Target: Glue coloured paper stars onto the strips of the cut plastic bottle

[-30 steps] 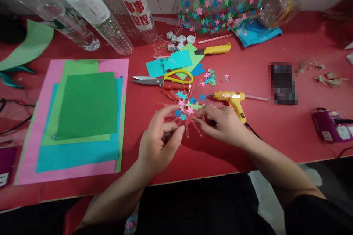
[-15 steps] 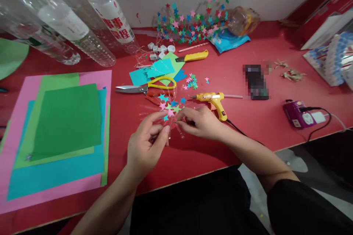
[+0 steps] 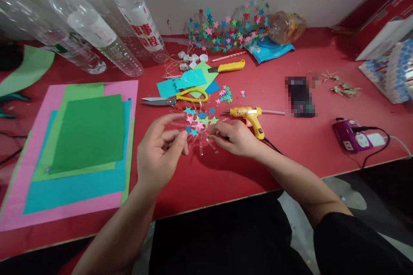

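A clear plastic piece with curved strips, bearing colourful paper stars [image 3: 200, 125], is between my hands. My left hand [image 3: 163, 148] is at its left side, fingers curved and apart, thumb near a blue star. My right hand [image 3: 234, 138] pinches something small and greenish at the right side of the stars; what it is I cannot make out. Just beyond lie yellow-handled scissors [image 3: 161, 101] and a small pile of loose stars [image 3: 226, 94]. A yellow glue gun [image 3: 247, 114] rests right behind my right hand.
Stacked coloured paper [image 3: 90, 133] lies at the left, with plastic bottles [image 3: 93, 30] behind it. A yellow cutter [image 3: 230, 66], star-covered plastic [image 3: 226, 30] and a blue packet [image 3: 269, 49] are at the back. A phone [image 3: 300, 96] and purple socket adapter [image 3: 353, 135] sit at the right.
My left hand has moved left, away from the stars and from my right hand. The view has shifted slightly, so the table's things appear further right.
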Demonstrator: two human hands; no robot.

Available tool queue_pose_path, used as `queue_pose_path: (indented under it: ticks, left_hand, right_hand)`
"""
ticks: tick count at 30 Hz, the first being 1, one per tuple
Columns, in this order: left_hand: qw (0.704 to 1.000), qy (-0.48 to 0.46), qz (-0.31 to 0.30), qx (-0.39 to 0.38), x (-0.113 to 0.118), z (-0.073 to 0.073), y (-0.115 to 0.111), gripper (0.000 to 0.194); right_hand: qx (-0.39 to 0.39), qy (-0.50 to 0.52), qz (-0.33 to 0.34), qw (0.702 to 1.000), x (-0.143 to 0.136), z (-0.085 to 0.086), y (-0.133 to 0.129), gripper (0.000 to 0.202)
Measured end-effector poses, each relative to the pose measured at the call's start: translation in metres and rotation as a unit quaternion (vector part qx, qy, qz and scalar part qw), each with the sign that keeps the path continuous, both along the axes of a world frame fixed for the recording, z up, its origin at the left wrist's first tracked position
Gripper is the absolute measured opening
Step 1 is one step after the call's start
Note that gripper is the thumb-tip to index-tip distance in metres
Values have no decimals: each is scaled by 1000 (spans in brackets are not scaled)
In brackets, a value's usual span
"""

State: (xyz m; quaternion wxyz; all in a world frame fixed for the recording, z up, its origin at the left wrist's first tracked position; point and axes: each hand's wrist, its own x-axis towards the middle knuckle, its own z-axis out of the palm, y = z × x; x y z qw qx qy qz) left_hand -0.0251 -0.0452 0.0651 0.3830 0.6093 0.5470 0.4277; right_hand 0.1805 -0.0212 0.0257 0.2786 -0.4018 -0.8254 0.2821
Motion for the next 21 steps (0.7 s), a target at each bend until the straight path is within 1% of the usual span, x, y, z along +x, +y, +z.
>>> queue_pose_path:
  ticks: [3,5,7,10,12,15,18,21]
  left_hand:
    - [1000,10,-4,18,3,2,5,27]
    - [998,40,-7,49,5,0,7,25]
    - [989,97,-14,110,6,-6,8,19]
    - [964,167,-55,199,8,-17,9,16]
    - [954,184,-66,227,10,-24,8,15]
    - [943,213,-57,251,15,-29,8,8]
    - [930,244,-46,270,18,-29,8,3]
    - [922,262,-48,280,20,-27,8,4]
  right_hand:
    - [-18,26,-30,999,2,5,-1,20]
    - [-13,20,-34,999,3,7,-2,17]
    - [3,15,-26,1000,4,8,-3,15]
    - [29,13,-13,999,4,7,-3,16]
    - [39,11,-12,999,4,6,-4,17]
    - [59,7,-11,998,3,5,-4,18]
    - [106,-16,-16,994,1,3,-5,19]
    - [189,-57,-27,980,0,1,-6,20]
